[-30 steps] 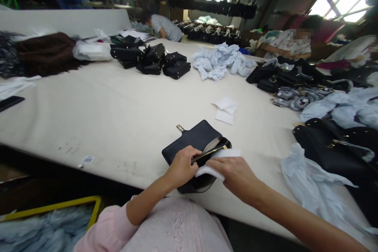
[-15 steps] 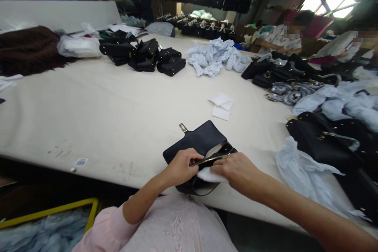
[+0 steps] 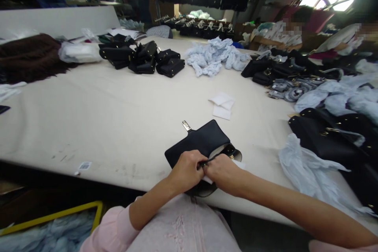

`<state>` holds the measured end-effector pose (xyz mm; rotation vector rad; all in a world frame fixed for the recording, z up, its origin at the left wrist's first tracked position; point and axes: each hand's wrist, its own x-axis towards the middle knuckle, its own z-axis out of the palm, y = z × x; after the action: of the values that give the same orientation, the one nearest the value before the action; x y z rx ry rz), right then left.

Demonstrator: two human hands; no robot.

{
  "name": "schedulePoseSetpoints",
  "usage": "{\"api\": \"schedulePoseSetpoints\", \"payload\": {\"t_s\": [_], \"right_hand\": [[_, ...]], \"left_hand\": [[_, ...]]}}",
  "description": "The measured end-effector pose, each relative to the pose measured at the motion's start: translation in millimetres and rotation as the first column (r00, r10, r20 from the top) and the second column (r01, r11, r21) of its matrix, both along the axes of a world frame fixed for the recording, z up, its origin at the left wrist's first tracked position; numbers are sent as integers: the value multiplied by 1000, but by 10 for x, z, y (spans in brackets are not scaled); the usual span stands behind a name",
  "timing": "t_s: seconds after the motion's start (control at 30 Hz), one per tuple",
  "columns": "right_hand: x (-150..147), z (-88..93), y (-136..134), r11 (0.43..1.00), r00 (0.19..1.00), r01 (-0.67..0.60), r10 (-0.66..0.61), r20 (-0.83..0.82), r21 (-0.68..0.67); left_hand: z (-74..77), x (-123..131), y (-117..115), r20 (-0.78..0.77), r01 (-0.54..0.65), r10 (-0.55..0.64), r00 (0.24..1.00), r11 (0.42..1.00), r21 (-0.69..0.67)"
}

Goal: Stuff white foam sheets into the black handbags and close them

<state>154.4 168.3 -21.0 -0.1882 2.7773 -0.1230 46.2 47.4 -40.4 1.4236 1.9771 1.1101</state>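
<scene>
A black handbag (image 3: pixel 199 139) lies at the table's near edge. Its flap is folded back away from me, with a metal clasp (image 3: pixel 186 126) at the tip. My left hand (image 3: pixel 186 171) is closed on the edge of the bag's mouth. Right beside it, fingertips nearly touching, my right hand (image 3: pixel 224 173) is closed at the zipper of the opening; the zip pull is hidden. White paper or padding (image 3: pixel 208 180) shows beneath the right hand. To its right, part of the pale lining and metal fittings (image 3: pixel 232 156) are visible.
Folded white paper (image 3: pixel 222 105) lies beyond the bag. Black bags (image 3: pixel 321 134) and crumpled tissue paper (image 3: pixel 304 173) crowd the right. More black bags (image 3: pixel 144 57) and pale blue tissue (image 3: pixel 217 57) sit at the back. A yellow-rimmed bin (image 3: pixel 53 217) stands lower left. People work at far right.
My right hand has moved left along the bag's opening to meet my left hand. Less of the white paper shows under it, and the gold zipper between the hands is now mostly covered.
</scene>
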Motion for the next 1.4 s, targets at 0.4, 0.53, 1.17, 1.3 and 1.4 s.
{"api": "schedulePoseSetpoints", "payload": {"t_s": [0.4,0.53,1.17,1.3,1.4], "right_hand": [[144,102,333,892,940,229,-306,-148,-391],[123,134,348,921,956,156,-232,-181,-356],[-167,-216,296,987,988,156,-156,-5,-41],[-191,-114,364,985,990,134,-137,-20,-108],[-159,-23,416,940,988,128,-150,-47,-315]], "left_hand": [[75,-89,-107,-346,-242,212,914,969,-45],[141,-81,-147,-551,-255,82,830,935,-246],[68,-150,-38,-198,-56,42,979,996,-67],[116,-165,-57,-249,-72,54,967,995,-63],[137,-186,-78,-227,-67,49,973,995,-72]]}}
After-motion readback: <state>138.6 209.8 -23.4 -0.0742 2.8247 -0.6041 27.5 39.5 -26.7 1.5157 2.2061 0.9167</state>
